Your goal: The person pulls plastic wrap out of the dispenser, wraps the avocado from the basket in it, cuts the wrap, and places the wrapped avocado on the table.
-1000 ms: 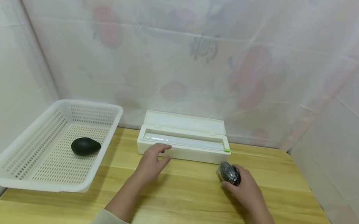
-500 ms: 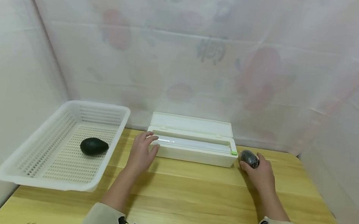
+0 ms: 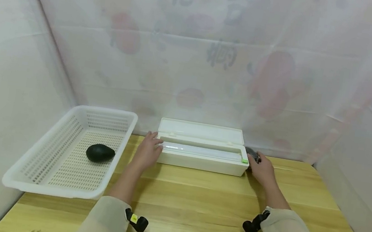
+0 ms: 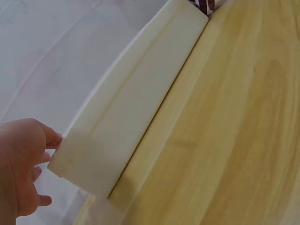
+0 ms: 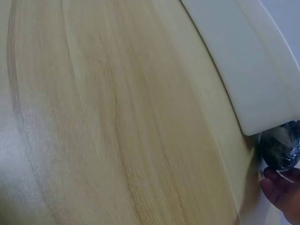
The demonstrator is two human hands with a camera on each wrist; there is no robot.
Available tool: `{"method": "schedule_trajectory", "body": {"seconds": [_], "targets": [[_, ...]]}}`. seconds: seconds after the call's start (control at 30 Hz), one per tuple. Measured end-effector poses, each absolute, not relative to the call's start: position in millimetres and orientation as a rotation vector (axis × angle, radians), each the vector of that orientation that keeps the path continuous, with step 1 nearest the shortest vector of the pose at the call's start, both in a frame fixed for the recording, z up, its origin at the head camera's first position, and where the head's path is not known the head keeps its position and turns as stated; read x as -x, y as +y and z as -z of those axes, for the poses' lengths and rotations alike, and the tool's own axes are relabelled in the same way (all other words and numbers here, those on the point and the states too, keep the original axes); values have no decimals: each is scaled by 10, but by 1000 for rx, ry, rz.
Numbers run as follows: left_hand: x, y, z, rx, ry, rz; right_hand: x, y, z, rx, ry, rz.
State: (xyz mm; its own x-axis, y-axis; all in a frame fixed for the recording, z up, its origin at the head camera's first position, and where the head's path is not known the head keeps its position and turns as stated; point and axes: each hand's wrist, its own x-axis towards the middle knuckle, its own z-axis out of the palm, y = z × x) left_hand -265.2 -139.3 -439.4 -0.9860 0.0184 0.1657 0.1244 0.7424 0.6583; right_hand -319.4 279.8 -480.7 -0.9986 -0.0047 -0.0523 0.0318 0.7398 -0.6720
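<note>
A long white cling film box point(image 3: 200, 164) stands against the back wall, its lid point(image 3: 201, 131) raised and a pale roll point(image 3: 202, 151) showing inside. At the box's left end is my left hand point(image 3: 146, 152), a fingertip right at the top corner in the left wrist view. Beyond the other end, my right hand point(image 3: 264, 171) holds a dark avocado wrapped in clear film point(image 5: 280, 146). In the head view the box's end and the fingers partly hide this avocado. The right wrist view has it close against the box's end, over the fingertips.
On the left sits a white perforated basket point(image 3: 120, 154), with another dark avocado point(image 3: 99, 153) lying in it. White printed sheeting point(image 3: 192, 73) encloses the wooden table point(image 3: 194, 208) at the back and sides. A green tab point(image 3: 244, 161) marks the box's front right corner.
My right hand has carried the wrapped avocado back from in front of the box to beside its right end. My left hand has shifted from the box's front to its left end.
</note>
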Motion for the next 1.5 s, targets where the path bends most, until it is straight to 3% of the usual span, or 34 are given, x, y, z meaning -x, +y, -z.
{"method": "schedule_trajectory", "body": {"seconds": [0.93,1.07,1.3,1.5], "targets": [[2745,-1377,4408,15,-2711,1308,3147,2882,4778,-6,2984,1144],[2748,-1375,4409,37,-2679,1287,3131,2832,4753,157,3189,1194],[2754,-1374,4412,24,-2669,1248,3113,2606,4568,672,3221,981],[2735,-1372,4392,16,-2698,1264,3152,2442,4478,672,3195,748]]}}
